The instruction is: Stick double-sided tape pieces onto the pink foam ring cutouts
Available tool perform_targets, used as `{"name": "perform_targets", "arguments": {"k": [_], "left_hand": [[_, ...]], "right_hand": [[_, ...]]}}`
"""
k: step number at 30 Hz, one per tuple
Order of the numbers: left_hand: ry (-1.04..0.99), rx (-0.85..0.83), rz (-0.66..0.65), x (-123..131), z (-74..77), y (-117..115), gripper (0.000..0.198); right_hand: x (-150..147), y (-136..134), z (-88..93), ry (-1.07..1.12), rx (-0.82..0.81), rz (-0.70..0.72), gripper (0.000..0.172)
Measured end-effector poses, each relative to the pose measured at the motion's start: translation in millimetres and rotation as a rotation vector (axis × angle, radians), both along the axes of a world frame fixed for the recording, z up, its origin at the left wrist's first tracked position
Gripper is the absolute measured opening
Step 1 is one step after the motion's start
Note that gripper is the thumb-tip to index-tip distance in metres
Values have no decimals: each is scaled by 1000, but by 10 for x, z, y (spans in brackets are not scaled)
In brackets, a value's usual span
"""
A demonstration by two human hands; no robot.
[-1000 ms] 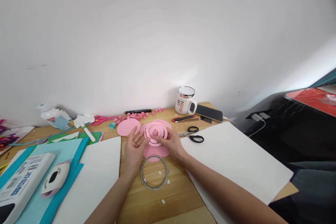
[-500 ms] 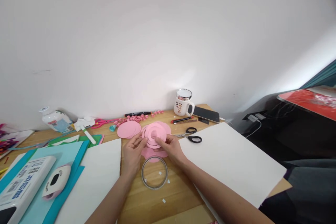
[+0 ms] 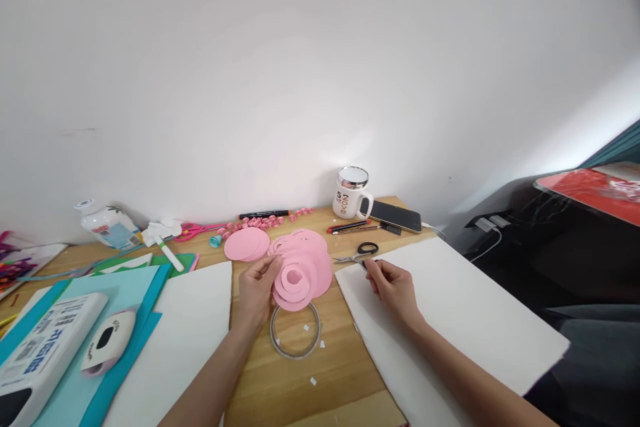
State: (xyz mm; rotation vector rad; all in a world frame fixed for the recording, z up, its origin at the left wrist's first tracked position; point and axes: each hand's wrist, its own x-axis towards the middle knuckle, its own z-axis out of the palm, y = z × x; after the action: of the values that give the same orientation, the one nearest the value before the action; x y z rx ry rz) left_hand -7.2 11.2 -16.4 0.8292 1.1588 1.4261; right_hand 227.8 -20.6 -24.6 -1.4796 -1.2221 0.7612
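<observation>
My left hand (image 3: 259, 290) pinches the left edge of a pink paper spiral (image 3: 305, 287), cut in rings round a small central hole. Beneath and behind it spread more pink paper pieces (image 3: 323, 267). Over to the right, my right hand (image 3: 393, 287) has its fingers closed at the lower handle of the black-handled scissors (image 3: 367, 249). That handle is mostly hidden by the fingers; the blades point left toward the pink paper. A roll of tape (image 3: 273, 340) lies flat just below the spiral, with tiny white scraps (image 3: 313, 381) around it.
Pink paper circles (image 3: 245, 244) and small pink rolled pieces (image 3: 260, 223) lie toward the wall. Behind the scissors stand a white mug (image 3: 349, 200) and a phone (image 3: 397, 216). White sheets (image 3: 480, 300) flank the work area; a white box (image 3: 50, 347) is at left.
My right hand has let go of the pink spiral and moved right to the scissors' handle. My left hand still holds the spiral, which sits slightly lower.
</observation>
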Motion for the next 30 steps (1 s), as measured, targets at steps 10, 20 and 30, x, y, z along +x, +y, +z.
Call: {"name": "perform_targets", "arguments": {"k": [10, 20, 30], "left_hand": [[100, 2, -48, 49, 95, -32, 24], [261, 45, -33, -41, 28, 3, 23], [374, 61, -24, -54, 91, -23, 20]], "right_hand": [[-406, 250, 182, 251, -27, 353, 29], [-961, 576, 41, 497, -63, 599, 26], [-904, 509, 57, 784, -145, 832, 28]]}}
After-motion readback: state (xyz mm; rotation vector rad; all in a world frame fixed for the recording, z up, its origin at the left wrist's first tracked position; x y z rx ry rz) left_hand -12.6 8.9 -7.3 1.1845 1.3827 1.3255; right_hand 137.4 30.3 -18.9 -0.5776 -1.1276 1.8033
